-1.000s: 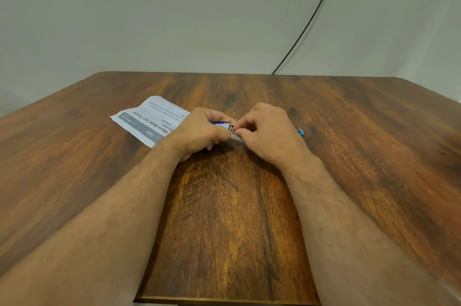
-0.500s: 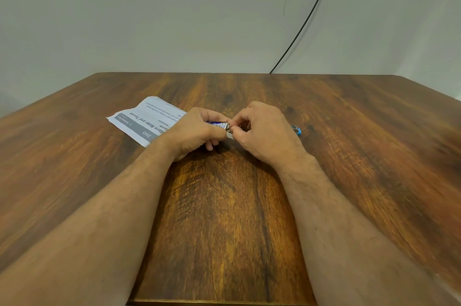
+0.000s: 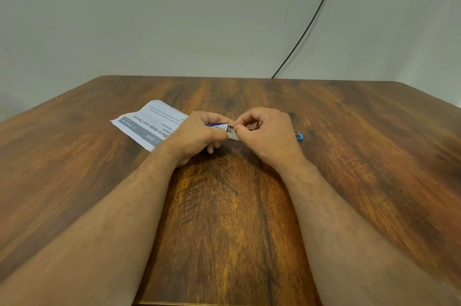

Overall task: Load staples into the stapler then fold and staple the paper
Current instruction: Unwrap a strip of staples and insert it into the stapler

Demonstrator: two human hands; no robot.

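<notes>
Both hands met mid-table: left hand point(image 3: 199, 135) gripped staple box point(image 3: 219, 126), right hand point(image 3: 267, 136) pinched its drawer; stapler point(image 3: 299, 135) lay just right of the rt hand, we noted.

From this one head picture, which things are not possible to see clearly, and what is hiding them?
- Stapler, head view: only its blue end shows; the right hand covers the rest.
- Small box: the left hand wraps most of it; its contents are too small to tell.
- Paper: its near corner lies under the left hand; the fine print is too small to read.
- Cable: cut off by the top edge.
</notes>
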